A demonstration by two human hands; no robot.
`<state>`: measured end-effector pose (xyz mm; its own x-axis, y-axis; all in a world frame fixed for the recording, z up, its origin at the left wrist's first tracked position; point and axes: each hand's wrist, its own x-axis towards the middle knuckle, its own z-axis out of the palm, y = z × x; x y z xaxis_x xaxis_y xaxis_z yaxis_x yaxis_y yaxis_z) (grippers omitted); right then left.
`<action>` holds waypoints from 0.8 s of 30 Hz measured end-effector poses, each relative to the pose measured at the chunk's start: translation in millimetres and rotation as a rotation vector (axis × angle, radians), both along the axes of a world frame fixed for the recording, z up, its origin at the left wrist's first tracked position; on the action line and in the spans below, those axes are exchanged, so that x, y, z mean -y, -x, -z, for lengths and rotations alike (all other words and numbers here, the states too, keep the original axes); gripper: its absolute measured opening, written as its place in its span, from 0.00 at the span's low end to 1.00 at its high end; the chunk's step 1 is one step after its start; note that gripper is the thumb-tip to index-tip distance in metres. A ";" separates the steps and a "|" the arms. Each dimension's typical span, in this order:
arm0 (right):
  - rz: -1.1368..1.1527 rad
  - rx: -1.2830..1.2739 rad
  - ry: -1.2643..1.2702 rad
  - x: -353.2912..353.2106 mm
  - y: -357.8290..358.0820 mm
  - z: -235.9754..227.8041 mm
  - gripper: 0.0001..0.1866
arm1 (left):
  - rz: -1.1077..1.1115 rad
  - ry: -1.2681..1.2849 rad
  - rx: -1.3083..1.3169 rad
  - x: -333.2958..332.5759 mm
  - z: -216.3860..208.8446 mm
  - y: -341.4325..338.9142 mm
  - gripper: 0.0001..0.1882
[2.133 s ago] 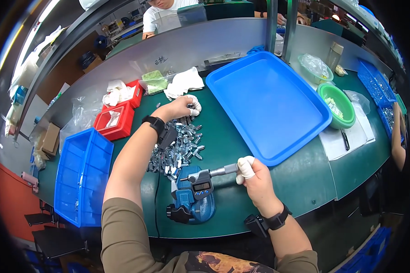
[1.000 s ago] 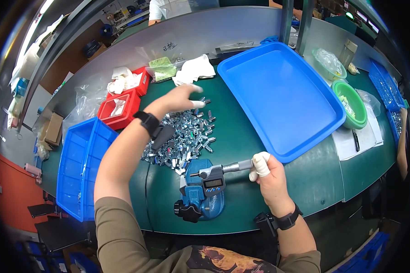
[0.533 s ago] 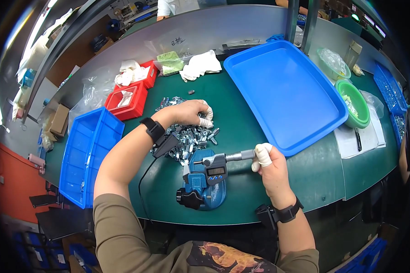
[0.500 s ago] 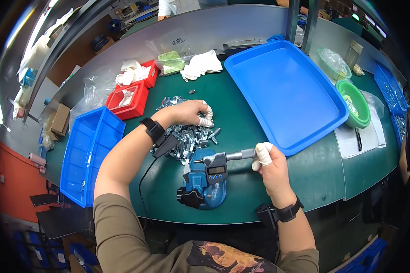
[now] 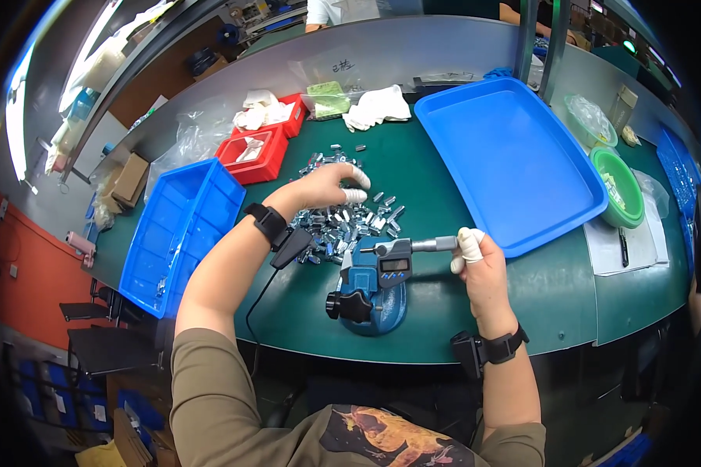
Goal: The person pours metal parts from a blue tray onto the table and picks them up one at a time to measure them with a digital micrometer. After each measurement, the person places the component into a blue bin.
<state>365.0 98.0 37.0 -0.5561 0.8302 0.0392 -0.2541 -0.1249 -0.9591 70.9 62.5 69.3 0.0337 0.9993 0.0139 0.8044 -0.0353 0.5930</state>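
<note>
My left hand (image 5: pixel 329 187), white cots on thumb and forefinger, is over a pile of small silvery metal parts (image 5: pixel 336 236). Its thumb and forefinger are spread, and no part shows between them. A digital micrometer (image 5: pixel 395 263) sits clamped in a blue stand (image 5: pixel 370 305) with a black knob, just in front of the pile. Closed round the right end of its thimble is my right hand (image 5: pixel 481 268), which also wears white finger cots. No part is visible in the micrometer's jaw.
A large blue tray (image 5: pixel 514 167) lies at the right, with a green bowl (image 5: pixel 621 189), paper and a black pen (image 5: pixel 624 247) beyond it. At the left stand a blue bin (image 5: pixel 152 261) and red boxes (image 5: pixel 261 173). White cloth (image 5: pixel 378 107) rests near the back partition.
My left hand's thumb and forefinger have opened over the pile, and several parts have spread out to its right. My right hand stays on the thimble. The whole view has shifted slightly.
</note>
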 end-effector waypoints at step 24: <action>0.062 0.070 -0.094 1.9 1.2 0.9 0.15 | -0.448 -0.210 0.743 89.9 14.4 -63.3 0.10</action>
<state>363.8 96.1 36.0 -0.5079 0.8575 0.0818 -0.1909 -0.0194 -0.9814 134.2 -27.5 54.9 -0.4500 0.8909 0.0612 0.1798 0.0233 0.9834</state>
